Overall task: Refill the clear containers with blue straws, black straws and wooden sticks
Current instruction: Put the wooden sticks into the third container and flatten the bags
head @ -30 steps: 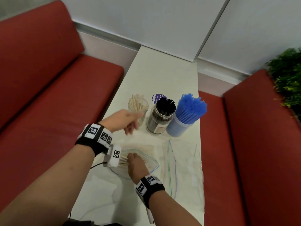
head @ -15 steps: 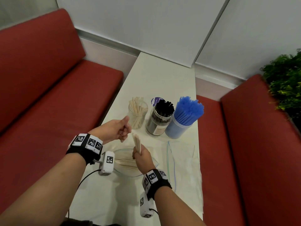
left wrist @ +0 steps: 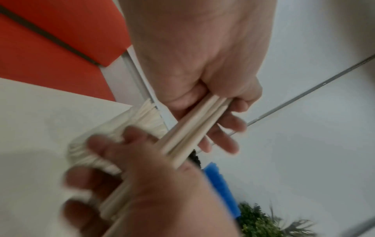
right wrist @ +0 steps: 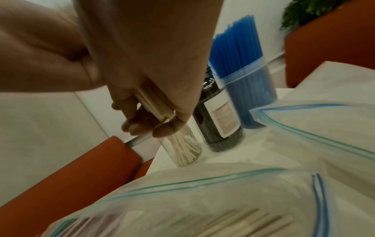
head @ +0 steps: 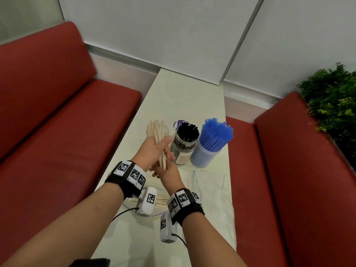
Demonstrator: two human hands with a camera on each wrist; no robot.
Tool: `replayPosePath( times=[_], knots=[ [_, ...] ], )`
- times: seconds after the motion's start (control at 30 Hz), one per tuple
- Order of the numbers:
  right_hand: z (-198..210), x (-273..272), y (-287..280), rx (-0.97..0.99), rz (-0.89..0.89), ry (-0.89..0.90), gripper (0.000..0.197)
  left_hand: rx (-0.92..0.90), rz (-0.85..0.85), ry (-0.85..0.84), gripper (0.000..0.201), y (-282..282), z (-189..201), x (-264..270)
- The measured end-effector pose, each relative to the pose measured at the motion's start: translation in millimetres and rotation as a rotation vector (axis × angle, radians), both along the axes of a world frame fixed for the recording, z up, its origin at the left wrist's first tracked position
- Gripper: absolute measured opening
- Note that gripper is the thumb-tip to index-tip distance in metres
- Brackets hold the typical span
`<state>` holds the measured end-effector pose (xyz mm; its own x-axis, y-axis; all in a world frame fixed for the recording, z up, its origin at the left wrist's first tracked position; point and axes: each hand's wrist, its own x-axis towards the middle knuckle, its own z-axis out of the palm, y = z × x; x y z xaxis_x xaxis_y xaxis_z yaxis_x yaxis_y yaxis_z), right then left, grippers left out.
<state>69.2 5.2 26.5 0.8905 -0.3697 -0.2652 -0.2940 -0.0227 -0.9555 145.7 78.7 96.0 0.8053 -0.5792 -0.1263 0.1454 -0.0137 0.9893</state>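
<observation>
A bundle of wooden sticks (head: pixel 163 160) stands upright above the table, just in front of the clear container of wooden sticks (head: pixel 149 130). My left hand (head: pixel 159 149) grips the bundle's middle, with the thumb across it. My right hand (head: pixel 168 172) holds its lower end. The left wrist view shows the sticks (left wrist: pixel 192 131) lying across my left fingers (left wrist: pixel 225 128). In the right wrist view my fingertips (right wrist: pixel 160 129) pinch the sticks (right wrist: pixel 156 104) above the container (right wrist: pixel 183 149). To the right stand the black straw jar (head: pixel 185 145) and the container packed with blue straws (head: pixel 211 147).
An open zip bag (head: pixel 163 202) with more wooden sticks lies on the white table (head: pixel 185 101) under my wrists. A flat empty zip bag (head: pixel 209 183) lies to its right. Red benches (head: pixel 57 132) flank the narrow table, and a plant (head: pixel 331 105) is at the far right.
My right hand has lifted a bundle of sticks out of the bag and up towards the containers. My left hand, free before, has closed round the same bundle.
</observation>
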Motion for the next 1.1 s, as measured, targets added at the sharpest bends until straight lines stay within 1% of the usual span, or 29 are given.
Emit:
replayPosePath(
  times=[0.1, 0.2, 0.27, 0.33, 0.4, 0.43, 0.5, 0.57, 0.63, 0.73, 0.77, 0.8, 0.83, 0.87, 0.9, 0.93, 1.0, 1.1],
  knots=[
    [-6, -7, -5, 0.179, -0.104, 0.068, 0.018, -0.124, 0.005, -0.075, 0.045, -10, 17, 3],
    [-3, -4, -13, 0.311, -0.183, 0.051, 0.016, -0.102, -0.085, -0.129, 0.036, -15, 25, 1],
    [3, 3, -17, 0.360, -0.168, 0.004, 0.019, -0.042, -0.118, -0.152, 0.035, -17, 22, -3],
    [8, 7, -18, 0.432, -0.138, -0.037, 0.031, 0.005, -0.075, -0.156, 0.038, -18, 19, -5],
    [9, 4, -17, 0.577, -0.106, -0.075, 0.046, 0.000, -0.021, -0.141, 0.041, -17, 19, -1],
    [8, 2, -18, 0.668, -0.103, -0.079, 0.049, -0.015, -0.003, -0.136, 0.042, -16, 20, 1],
    [5, 0, -19, 0.819, -0.112, -0.095, 0.047, -0.036, 0.019, -0.123, 0.043, -15, 21, 5],
    [6, 1, -21, 0.899, -0.093, -0.149, 0.046, -0.031, 0.025, -0.114, 0.043, -17, 18, 4],
    [9, 3, -19, 0.867, -0.046, -0.164, 0.047, -0.017, 0.028, -0.109, 0.044, -19, 13, 3],
    [10, 5, -18, 0.803, -0.043, -0.160, 0.053, -0.010, 0.029, -0.110, 0.045, -21, 6, 2],
    [9, 6, -18, 0.764, -0.039, -0.156, 0.050, -0.008, 0.023, -0.112, 0.046, -21, 5, 2],
    [8, 6, -18, 0.701, -0.024, -0.140, 0.041, 0.001, 0.011, -0.116, 0.046, -22, 3, 3],
    [7, 6, -18, 0.614, 0.000, -0.110, 0.026, 0.027, -0.003, -0.128, 0.047, -22, 2, 4],
    [6, 6, -18, 0.517, 0.025, -0.076, 0.013, 0.072, -0.019, -0.150, 0.048, -21, 2, 6],
    [3, 5, -19, 0.411, 0.040, -0.043, 0.010, 0.135, -0.039, -0.180, 0.049, -20, 2, 9],
    [1, 5, -21, 0.318, 0.055, -0.007, 0.014, 0.208, -0.066, -0.203, 0.048, -18, 3, 13],
    [-5, 5, -26, 0.210, 0.084, 0.042, 0.018, 0.338, -0.145, -0.200, 0.042, -11, 8, 22],
    [-12, 4, -30, 0.112, 0.131, 0.065, 0.016, 0.502, -0.312, -0.105, 0.029, -1, 17, 38]
  ],
)
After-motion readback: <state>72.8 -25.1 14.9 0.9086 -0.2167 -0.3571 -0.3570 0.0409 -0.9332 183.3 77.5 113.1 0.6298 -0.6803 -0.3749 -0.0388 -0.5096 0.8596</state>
